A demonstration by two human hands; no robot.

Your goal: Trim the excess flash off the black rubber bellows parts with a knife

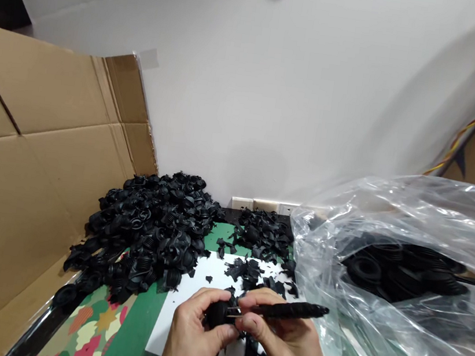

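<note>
Below, at six o'clock, the left hand [191,328] clamps its fingers on a half-hidden black part [215,315]; the right hand [290,345] pinches a black-handled tool [292,310], tip hard to make out; toward four o'clock, a cut-off bag [324,256] holds black rings [364,268].

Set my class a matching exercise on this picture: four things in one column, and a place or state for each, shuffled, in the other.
Column one:
1. Left hand
2. Right hand
3. Clear plastic bag
4. White sheet

Column two:
A. Lies beneath scattered black scraps
B. Holds a slim tool with a dark handle
C. Spreads along the right side of the picture
D. Grips a rounded black part

Right pairs: 1-D, 2-B, 3-C, 4-A
</note>
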